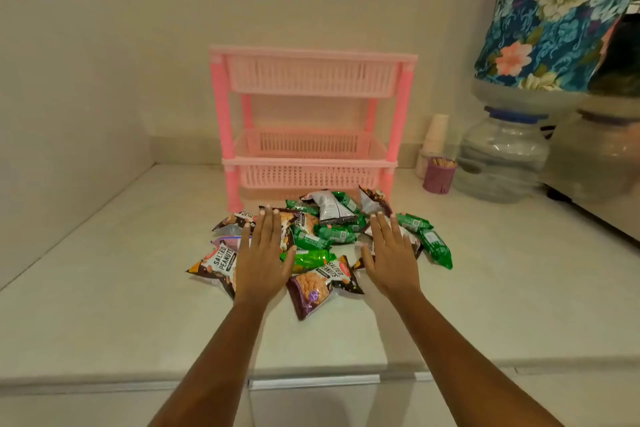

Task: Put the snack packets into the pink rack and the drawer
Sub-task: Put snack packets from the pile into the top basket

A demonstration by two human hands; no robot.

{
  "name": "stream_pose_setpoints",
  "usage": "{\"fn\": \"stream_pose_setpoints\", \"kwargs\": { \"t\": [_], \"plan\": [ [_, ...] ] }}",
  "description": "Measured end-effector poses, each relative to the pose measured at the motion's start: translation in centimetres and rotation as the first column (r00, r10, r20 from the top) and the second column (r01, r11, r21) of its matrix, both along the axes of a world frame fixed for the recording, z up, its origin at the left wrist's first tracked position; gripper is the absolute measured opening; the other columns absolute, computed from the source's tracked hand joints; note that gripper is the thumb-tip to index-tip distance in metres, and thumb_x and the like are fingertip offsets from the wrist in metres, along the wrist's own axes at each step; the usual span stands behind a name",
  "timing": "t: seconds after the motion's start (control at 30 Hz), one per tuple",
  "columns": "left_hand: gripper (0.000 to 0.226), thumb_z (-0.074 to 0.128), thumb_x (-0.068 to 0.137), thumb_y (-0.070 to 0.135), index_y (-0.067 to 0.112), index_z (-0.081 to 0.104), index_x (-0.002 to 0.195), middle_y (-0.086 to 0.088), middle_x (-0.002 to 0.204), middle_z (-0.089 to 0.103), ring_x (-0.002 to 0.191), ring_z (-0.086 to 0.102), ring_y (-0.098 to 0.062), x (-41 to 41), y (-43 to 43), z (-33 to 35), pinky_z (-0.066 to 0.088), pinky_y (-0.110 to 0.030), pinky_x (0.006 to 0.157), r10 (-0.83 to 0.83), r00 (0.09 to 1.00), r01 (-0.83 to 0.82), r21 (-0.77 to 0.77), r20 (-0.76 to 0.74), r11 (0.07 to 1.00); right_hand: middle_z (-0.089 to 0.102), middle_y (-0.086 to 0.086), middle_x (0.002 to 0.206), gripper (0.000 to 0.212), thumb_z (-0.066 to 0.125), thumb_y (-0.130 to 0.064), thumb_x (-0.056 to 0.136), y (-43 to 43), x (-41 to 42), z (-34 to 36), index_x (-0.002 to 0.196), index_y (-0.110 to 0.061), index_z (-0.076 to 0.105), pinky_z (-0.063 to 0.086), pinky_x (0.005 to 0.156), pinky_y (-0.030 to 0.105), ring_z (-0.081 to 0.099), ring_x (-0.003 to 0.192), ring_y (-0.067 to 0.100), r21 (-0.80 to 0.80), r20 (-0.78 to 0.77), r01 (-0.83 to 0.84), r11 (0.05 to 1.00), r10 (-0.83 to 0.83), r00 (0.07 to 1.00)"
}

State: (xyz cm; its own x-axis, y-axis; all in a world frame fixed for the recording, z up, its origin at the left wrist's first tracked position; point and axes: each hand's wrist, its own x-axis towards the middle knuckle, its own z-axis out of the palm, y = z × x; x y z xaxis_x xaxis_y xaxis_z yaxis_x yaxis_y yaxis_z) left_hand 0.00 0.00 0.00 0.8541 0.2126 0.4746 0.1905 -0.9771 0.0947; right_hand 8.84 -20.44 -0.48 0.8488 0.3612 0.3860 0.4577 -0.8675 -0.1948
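- Snack packets (pixel 334 234), a loose heap of glossy plastic pouches, lie on the pale cream stone-look counter (pixel 104 288), just in front of the feet of the pink rack.
- Green foil pouches (pixel 434 246) sit mostly in the middle and on the right of the heap. Brown pouches printed "Salted Peanuts" (pixel 216 265) lie on the left and along the near side. One silver-backed pouch (pixel 332 210) lies on top at the far side.
- Pink plastic rack (pixel 311 76), with slatted baskets on round posts, stands upright against the back wall; an upper and a lower basket show.
- Left hand (pixel 265 253) is stretched out palm down over the brown pouches on the left, fingers straight and close together, grasping nothing.
- Right hand (pixel 388 253) is likewise flat and palm down over the right part of the heap, fingers straight and slightly spread, grasping nothing.
- Whether either palm presses on the pouches or hangs just above them cannot be told from this angle.
- Along the near edge of the counter runs a metallic strip (pixel 311 382), possibly the handle of the drawer below.
- To the right of the rack stand a stack of white paper cups (pixel 437 132) and a small purple cup of wooden sticks (pixel 439 177).
- Beside them is a clear plastic water jug (pixel 502 163), neck upward with a blue collar, under a blue floral cloth cover (pixel 554 10).
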Motion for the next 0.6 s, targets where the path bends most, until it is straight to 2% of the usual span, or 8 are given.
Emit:
{"fn": "stream_pose_setpoints", "kwargs": {
  "t": [0.07, 0.17, 0.3, 0.4, 0.5, 0.6],
  "plan": [
    [0.070, 0.019, 0.086, 0.042, -0.002, 0.033, 0.138, -0.020, 0.146, 0.036, 0.135, 0.036, -0.035, -0.7, -0.4, -1.0, 0.029, -0.051, 0.110, -0.008, 1.000, 0.008, -0.044, -0.008, 0.999, 0.009, 0.006, 0.158, 0.057, 0.031, -0.035, 0.098, -0.5, -0.7, -0.9, 0.147, -0.014, 0.012, 0.014, 0.117, 0.042, 0.004, 0.146, 0.023, -0.044, -0.043, 0.014, 0.999, -0.016, 0.999],
    [0.069, 0.011, 0.087, 0.040, 0.002, 0.023, 0.143, -0.016, 0.152, 0.025, 0.141, 0.023, -0.032, -1.6, -0.8, -4.0, 0.018, -0.046, 0.115, -0.014, 0.998, 0.011, -0.062, -0.055, 0.998, 0.008, 0.007, 0.158, 0.057, 0.029, -0.035, 0.098, -1.4, -1.9, -3.1, 0.147, -0.014, 0.010, 0.011, 0.118, 0.041, 0.004, 0.146, 0.023, -0.089, -0.103, 0.012, 0.996, -0.022, 0.994],
    [0.062, 0.021, 0.095, 0.037, 0.006, 0.005, 0.146, -0.011, 0.157, 0.007, 0.146, 0.005, -0.026, -2.0, -1.0, -6.4, 0.007, -0.039, 0.119, 0.007, 0.989, -0.014, -0.041, -0.150, 0.999, 0.007, 0.008, 0.158, 0.056, 0.027, -0.035, 0.099, -1.9, -2.8, -4.5, 0.148, -0.014, 0.008, 0.006, 0.119, 0.041, 0.002, 0.146, 0.024, -0.157, -0.118, -0.054, 0.986, 0.035, 0.992],
    [0.061, 0.021, 0.099, 0.037, 0.008, -0.007, 0.145, -0.010, 0.158, -0.005, 0.146, -0.005, -0.024, -2.1, -1.3, -7.4, 0.001, -0.035, 0.120, 0.003, 0.974, -0.012, -0.040, -0.227, 0.999, 0.005, 0.008, 0.158, 0.055, 0.024, -0.033, 0.100, -1.8, -3.2, -5.2, 0.147, -0.013, 0.006, 0.005, 0.119, 0.037, -0.001, 0.146, 0.023, -0.140, -0.131, -0.078, 0.987, 0.060, 0.990],
    [0.057, 0.019, 0.100, 0.032, 0.008, -0.005, 0.146, -0.010, 0.158, -0.002, 0.146, -0.004, -0.023, -2.1, -1.3, -7.7, 0.003, -0.034, 0.120, -0.014, 0.967, 0.005, -0.036, -0.256, 0.999, 0.008, 0.011, 0.158, 0.053, 0.023, -0.030, 0.100, -2.0, -3.4, -5.9, 0.147, -0.009, 0.010, 0.008, 0.120, 0.034, 0.000, 0.146, 0.024, -0.137, -0.143, -0.089, 0.986, 0.070, 0.987],
    [0.052, 0.019, 0.100, 0.028, 0.008, 0.006, 0.147, -0.009, 0.158, 0.006, 0.147, 0.001, -0.021, -1.9, -1.2, -7.8, 0.006, -0.033, 0.120, -0.043, 0.953, 0.013, -0.099, -0.298, 0.995, 0.009, 0.012, 0.158, 0.052, 0.023, -0.030, 0.100, -2.1, -3.3, -6.5, 0.147, -0.009, 0.015, 0.011, 0.121, 0.033, 0.002, 0.146, 0.023, -0.115, -0.206, -0.103, 0.988, 0.078, 0.976]
  ]
}}
